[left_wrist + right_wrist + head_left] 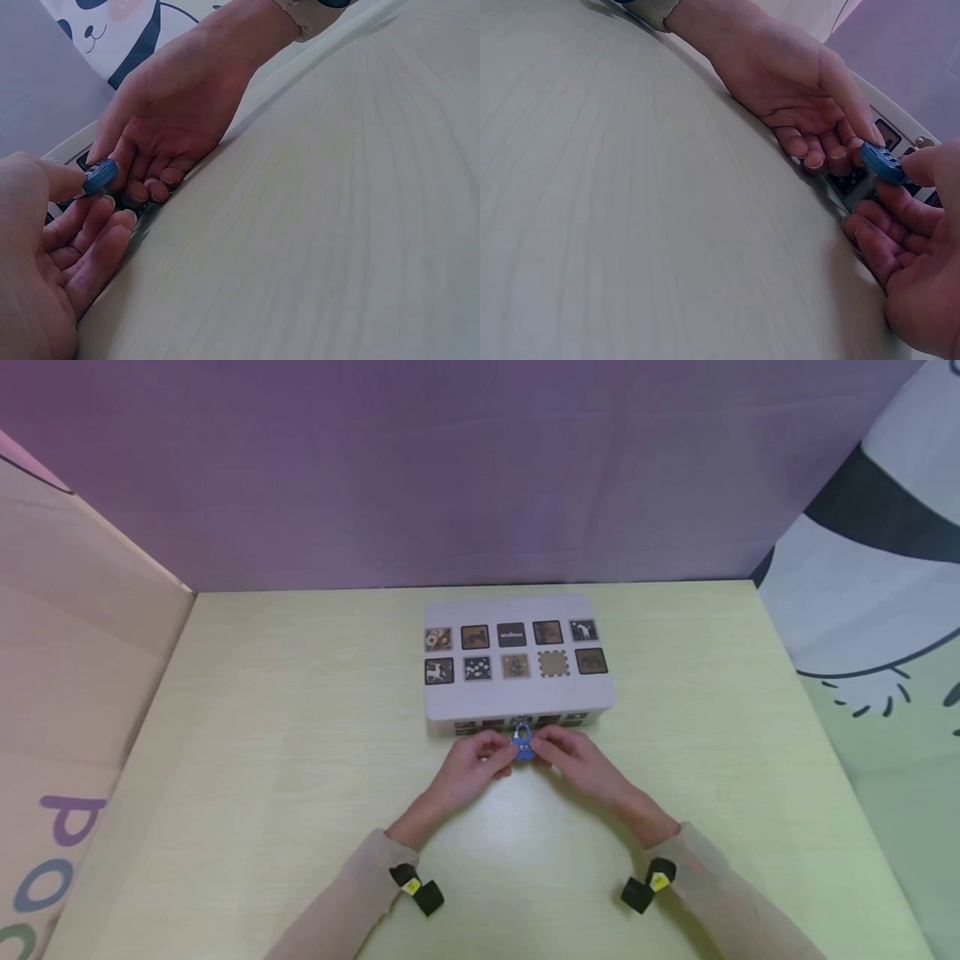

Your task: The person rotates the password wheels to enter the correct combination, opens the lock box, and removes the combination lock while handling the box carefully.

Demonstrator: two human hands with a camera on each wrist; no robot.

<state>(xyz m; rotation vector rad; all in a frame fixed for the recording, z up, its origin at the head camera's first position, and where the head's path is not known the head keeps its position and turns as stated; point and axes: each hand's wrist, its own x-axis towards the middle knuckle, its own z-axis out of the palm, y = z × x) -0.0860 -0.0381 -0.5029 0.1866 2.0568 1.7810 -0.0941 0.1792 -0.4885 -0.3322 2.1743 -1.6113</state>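
Observation:
A small blue padlock (522,747) with a metal shackle is at the front side of a white box (517,697), whose lid carries rows of small square animal pictures. My left hand (472,766) pinches the padlock from its left side between thumb and fingers. From the right side, my right hand (581,764) pinches it too. Both wrist views show the blue padlock body (101,177) between the fingertips of the two hands, just above the tabletop. Whether the shackle passes through the box's clasp (924,141) I cannot tell.
The box stands on a pale wooden table (262,735), toward its back edge. Behind it rises a purple wall panel (480,477). Printed panels flank the table, with letters on the left panel (67,693) and a panda drawing on the right panel (877,560).

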